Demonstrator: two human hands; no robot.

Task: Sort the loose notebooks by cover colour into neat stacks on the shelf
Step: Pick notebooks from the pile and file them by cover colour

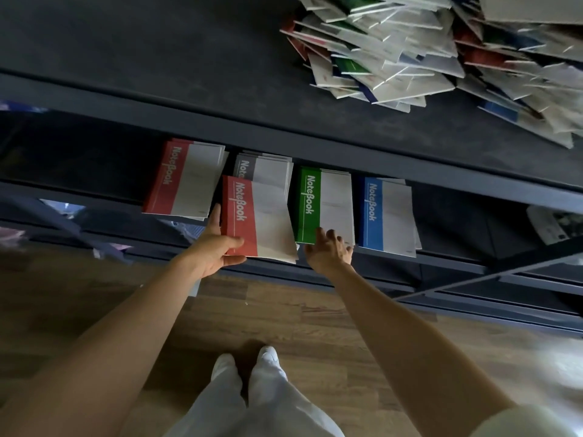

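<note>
On the lower shelf (441,257) lie a red stack (186,178), a grey stack (268,168), a green stack (325,203) and a blue stack (388,212) of notebooks. My left hand (214,244) grips a small bundle of red notebooks (258,219) by its near left corner, thumb on the cover; the bundle overlaps the grey stack. My right hand (329,250) has its fingers curled at the near edge of the green stack, touching it. A loose heap of mixed notebooks (426,52) lies on the top shelf at the upper right.
The dark shelf top (157,52) stretches left of the heap. A white object (552,225) sits at the lower shelf's right end. More shelf levels run below. My feet (249,364) stand on a wooden floor.
</note>
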